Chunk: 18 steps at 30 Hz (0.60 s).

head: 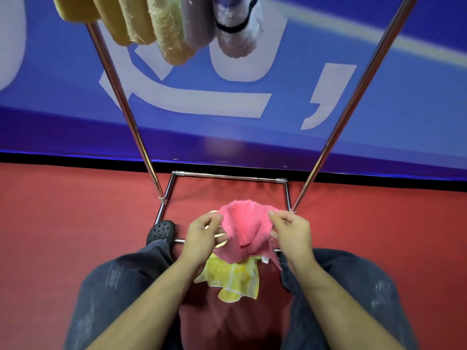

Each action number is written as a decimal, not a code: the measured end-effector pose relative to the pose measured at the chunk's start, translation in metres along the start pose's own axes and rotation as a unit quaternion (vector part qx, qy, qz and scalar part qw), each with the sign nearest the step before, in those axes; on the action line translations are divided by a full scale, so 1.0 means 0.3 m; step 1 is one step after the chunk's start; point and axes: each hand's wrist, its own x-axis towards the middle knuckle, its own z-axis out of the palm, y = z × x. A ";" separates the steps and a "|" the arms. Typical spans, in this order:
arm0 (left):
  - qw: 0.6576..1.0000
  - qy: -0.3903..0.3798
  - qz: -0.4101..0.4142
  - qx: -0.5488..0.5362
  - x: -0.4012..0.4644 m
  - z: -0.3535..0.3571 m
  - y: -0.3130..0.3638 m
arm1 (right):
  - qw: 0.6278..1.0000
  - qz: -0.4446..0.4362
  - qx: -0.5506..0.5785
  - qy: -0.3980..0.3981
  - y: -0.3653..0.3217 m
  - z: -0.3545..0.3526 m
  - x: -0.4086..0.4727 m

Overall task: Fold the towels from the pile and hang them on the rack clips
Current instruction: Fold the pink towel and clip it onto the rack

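Note:
A pink towel (243, 227) hangs crumpled between my hands, above the rack's base. My left hand (202, 236) pinches its left edge with thumb and fingers. My right hand (290, 229) pinches its right edge. Below the pink towel a yellow towel (233, 280) droops; which hand holds it cannot be told. Several folded towels (156, 26), yellow, tan, grey and white, hang from the top of the rack at the upper edge of the view. The clips are hidden.
Two chrome rack poles (121, 102) (353, 97) rise from a chrome base frame (227, 176) on the red floor (75, 223). A blue banner wall (379, 72) stands behind. A black perforated shoe (161, 232) rests by the frame; grey trouser legs flank my arms.

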 end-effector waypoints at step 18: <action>0.997 -0.048 -0.011 -0.053 -0.002 0.088 -0.016 | 0.992 -0.068 -0.049 -0.093 -0.006 0.103 -0.063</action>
